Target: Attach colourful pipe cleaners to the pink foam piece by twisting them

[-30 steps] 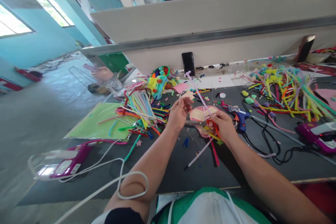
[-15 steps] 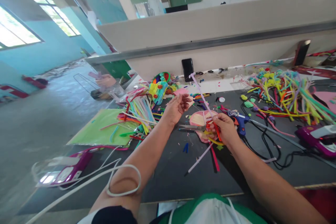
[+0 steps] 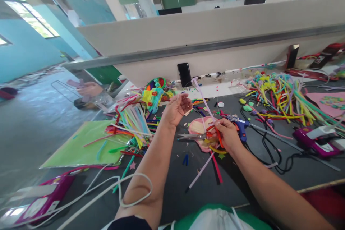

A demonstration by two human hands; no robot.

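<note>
My right hand (image 3: 226, 133) is closed around scissors (image 3: 192, 136) with orange-red handles, their blades pointing left. From the same fingers a lilac pipe cleaner (image 3: 202, 96) rises, tilted up and left. Just left of it my left hand (image 3: 176, 109) is raised, thumb and fingers curled together; a tiny dark bit shows at the fingertips, too small to name. Under the scissors lies a pink-edged, cream-coloured flat piece (image 3: 198, 126), partly covered by my right hand. Another lilac strip (image 3: 201, 173) and a red strip (image 3: 217, 169) stick out below it.
Pipe cleaners (image 3: 132, 116) are bunched at left beside a green sheet (image 3: 78, 143); another heap (image 3: 280, 97) is at right. A blue glue gun (image 3: 242, 129) with black cords lies right of my hand. A phone (image 3: 184, 74) leans on the partition. A white cable (image 3: 134, 176) loops over my left forearm.
The view has turned slightly right, so the bench things sit further left. My left hand stays raised beside the pipe cleaner; my right hand keeps hold of the scissors and the pipe cleaner.
</note>
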